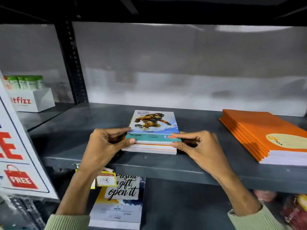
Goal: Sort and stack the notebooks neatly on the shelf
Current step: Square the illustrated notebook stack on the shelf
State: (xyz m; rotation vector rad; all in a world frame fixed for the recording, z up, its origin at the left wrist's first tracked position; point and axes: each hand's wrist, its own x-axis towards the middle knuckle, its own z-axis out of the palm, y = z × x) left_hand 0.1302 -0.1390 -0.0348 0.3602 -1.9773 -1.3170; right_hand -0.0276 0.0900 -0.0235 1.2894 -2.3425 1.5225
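Observation:
A small stack of notebooks (pixel 152 130) lies in the middle of the grey metal shelf (pixel 182 170), near its front edge. The top cover shows a snowboarding figure above a teal band. My left hand (pixel 106 143) pinches the stack's near left corner, thumb on the cover and fingers on the page edges. On the near right corner, my right hand (pixel 197 145) grips the same way. A second, larger stack of orange notebooks (pixel 265 135) rests on the shelf at the right, apart from both hands.
A white box of green-capped tubes (pixel 31 97) stands on the neighbouring shelf at the left, behind a black upright post (pixel 73 63). A white sign with red letters (pixel 18 156) leans at the left. Below the shelf lie more notebooks (pixel 119 201) and a yellow price tag (pixel 106 179).

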